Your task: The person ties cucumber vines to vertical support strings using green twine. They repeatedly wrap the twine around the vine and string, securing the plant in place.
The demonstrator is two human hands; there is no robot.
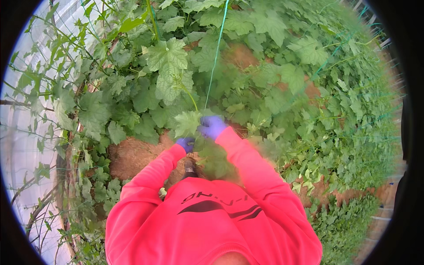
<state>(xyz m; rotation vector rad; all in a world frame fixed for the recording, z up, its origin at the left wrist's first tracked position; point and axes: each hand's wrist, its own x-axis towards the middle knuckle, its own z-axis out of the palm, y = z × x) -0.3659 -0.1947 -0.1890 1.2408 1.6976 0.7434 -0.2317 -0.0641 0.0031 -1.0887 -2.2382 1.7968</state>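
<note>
Both of my hands wear purple-blue gloves. My right hand (212,127) is raised at the lower end of a taut green twine (217,53), beside a climbing vine's stem (193,100); its fingers are curled, but blur hides whether they grip the twine or the stem. Lower and to the left, my left hand (186,144) is partly under a broad, pale green leaf (187,123), its fingers mostly hidden. The vine's leafy tip (179,82) leans up and to the left of my right hand.
Dense leafy vines (351,132) spread ahead and to the right, with more twines among them. Translucent plastic sheeting (23,139) and dry branches stand at the left. Bare brown soil (132,157) shows by my left forearm, and a dark shoe (190,168) is below my hands.
</note>
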